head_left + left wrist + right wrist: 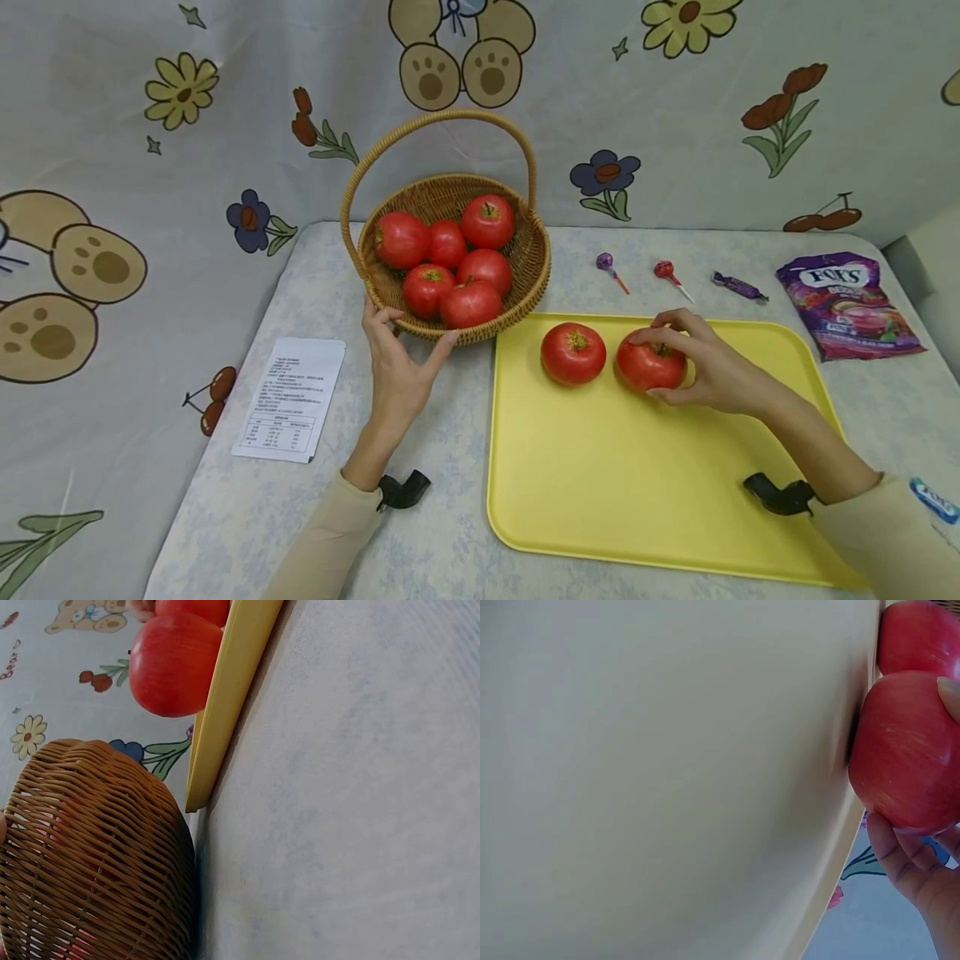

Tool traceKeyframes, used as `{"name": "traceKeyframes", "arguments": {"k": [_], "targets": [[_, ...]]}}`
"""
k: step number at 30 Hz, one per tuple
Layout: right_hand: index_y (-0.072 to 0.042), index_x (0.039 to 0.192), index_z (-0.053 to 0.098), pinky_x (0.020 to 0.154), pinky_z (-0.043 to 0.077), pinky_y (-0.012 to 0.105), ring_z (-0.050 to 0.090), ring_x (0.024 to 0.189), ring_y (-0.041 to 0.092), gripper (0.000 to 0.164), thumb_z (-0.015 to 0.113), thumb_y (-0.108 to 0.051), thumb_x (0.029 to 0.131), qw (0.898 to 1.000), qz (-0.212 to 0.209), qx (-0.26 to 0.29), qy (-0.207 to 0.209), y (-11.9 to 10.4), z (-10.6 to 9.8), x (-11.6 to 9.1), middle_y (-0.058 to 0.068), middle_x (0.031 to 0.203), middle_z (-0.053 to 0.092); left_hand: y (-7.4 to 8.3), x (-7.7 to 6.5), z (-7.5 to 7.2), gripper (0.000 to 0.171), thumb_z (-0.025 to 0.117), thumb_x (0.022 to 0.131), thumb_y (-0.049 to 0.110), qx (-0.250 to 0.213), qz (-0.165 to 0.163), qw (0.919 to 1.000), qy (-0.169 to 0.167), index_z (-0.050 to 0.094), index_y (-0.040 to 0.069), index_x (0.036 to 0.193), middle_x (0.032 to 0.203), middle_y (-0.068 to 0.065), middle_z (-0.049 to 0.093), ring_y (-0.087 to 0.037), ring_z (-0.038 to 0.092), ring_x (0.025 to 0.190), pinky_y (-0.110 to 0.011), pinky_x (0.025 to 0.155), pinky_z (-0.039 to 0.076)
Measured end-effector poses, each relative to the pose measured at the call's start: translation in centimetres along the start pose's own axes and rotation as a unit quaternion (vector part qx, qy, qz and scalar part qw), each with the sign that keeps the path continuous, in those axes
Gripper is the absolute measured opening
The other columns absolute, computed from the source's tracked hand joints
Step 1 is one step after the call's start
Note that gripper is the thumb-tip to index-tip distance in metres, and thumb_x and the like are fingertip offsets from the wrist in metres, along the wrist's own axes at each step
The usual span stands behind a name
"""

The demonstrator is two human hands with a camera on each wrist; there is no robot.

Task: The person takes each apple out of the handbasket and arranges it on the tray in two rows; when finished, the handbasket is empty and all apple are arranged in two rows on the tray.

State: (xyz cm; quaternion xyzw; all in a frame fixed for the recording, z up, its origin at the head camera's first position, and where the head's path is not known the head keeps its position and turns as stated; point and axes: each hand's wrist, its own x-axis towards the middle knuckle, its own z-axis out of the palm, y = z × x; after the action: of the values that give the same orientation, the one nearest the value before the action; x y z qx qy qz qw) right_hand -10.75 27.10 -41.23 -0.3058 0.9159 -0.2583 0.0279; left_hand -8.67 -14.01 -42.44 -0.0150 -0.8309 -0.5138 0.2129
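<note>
A wicker basket point(528, 283) with a tall handle stands at the back of the table and holds several red apples point(423, 287). My left hand point(401, 367) holds its front left side, thumb and fingers spread along the weave; the left wrist view shows the basket's side point(97, 855) close up. On the yellow tray point(600, 475), my right hand point(708, 362) grips an apple point(645, 362) from above, thumb on the near side and fingers on the far side. Another apple point(573, 354) sits just left of it. The right wrist view shows the gripped apple point(904, 754) beside it.
Behind the tray lie a purple lollipop point(609, 268), a red lollipop point(671, 277) and a purple wrapped candy point(738, 286). A purple candy bag point(847, 308) is at the right. A printed paper point(291, 400) lies left. A patterned cloth point(247, 108) hangs behind.
</note>
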Motion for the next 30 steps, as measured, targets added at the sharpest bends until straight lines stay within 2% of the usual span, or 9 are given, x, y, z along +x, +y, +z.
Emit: {"name": "traceKeyframes", "arguments": {"k": [3,9,14,18,24,30], "targets": [[-0.026,0.127,0.059,0.082,0.056,0.038,0.043,0.115,0.022,0.073,0.093,-0.013,0.064,1.0,0.003,0.001,0.001,0.0,0.2,-0.1,0.005,0.124,0.046,-0.1,-0.1,0.0,0.07,0.078,0.082,0.039,0.001,0.003,1.0,0.001,0.032,0.001,0.117,0.164,-0.011,0.0,-0.024,0.007,0.151,-0.052,0.111,0.034],[-0.025,0.128,0.058,0.082,0.054,0.048,0.042,0.115,0.025,0.072,0.092,-0.013,0.065,1.0,-0.001,0.005,0.004,-0.1,0.4,-0.3,0.008,0.125,0.044,-0.2,-0.1,0.0,0.069,0.079,0.082,0.037,0.002,0.009,1.0,0.003,0.032,0.001,0.117,0.164,-0.012,0.0,-0.024,0.007,0.151,-0.053,0.111,0.034],[-0.022,0.126,0.059,0.08,0.052,0.044,0.039,0.113,0.019,0.073,0.093,-0.013,0.063,1.0,-0.017,-0.008,0.018,-0.1,0.8,-0.3,0.008,0.123,0.044,-0.2,-0.1,-0.1,0.069,0.078,0.082,0.039,0.004,0.007,1.0,0.004,0.031,0.0,0.116,0.164,-0.012,0.0,-0.024,0.006,0.151,-0.052,0.112,0.034],[-0.022,0.127,0.058,0.08,0.053,0.043,0.039,0.113,0.02,0.074,0.093,-0.011,0.062,1.0,-0.012,-0.012,0.023,-0.3,0.9,-0.4,0.008,0.124,0.044,-0.1,-0.1,-0.1,0.07,0.078,0.082,0.04,0.005,0.004,1.0,0.005,0.031,0.001,0.116,0.164,-0.013,0.0,-0.023,0.005,0.151,-0.052,0.112,0.034],[-0.022,0.13,0.055,0.081,0.055,0.05,0.042,0.115,0.028,0.076,0.092,-0.013,0.064,1.0,-0.008,-0.024,0.006,-0.6,0.7,-0.6,0.012,0.128,0.043,-0.1,-0.1,-0.1,0.069,0.078,0.082,0.039,0.006,0.008,0.9999,0.007,0.031,0.001,0.115,0.164,-0.013,0.0,-0.023,0.006,0.151,-0.051,0.112,0.034],[-0.023,0.132,0.053,0.079,0.055,0.057,0.042,0.121,0.039,0.076,0.091,-0.018,0.067,0.999,-0.02,-0.039,-0.003,-1.9,-0.6,-0.6,0.018,0.137,0.042,-0.2,0.0,0.0,0.069,0.078,0.083,0.038,0.003,0.015,0.9999,0.002,0.031,0.001,0.117,0.164,-0.014,0.0,-0.025,0.006,0.151,-0.052,0.112,0.033]]}}
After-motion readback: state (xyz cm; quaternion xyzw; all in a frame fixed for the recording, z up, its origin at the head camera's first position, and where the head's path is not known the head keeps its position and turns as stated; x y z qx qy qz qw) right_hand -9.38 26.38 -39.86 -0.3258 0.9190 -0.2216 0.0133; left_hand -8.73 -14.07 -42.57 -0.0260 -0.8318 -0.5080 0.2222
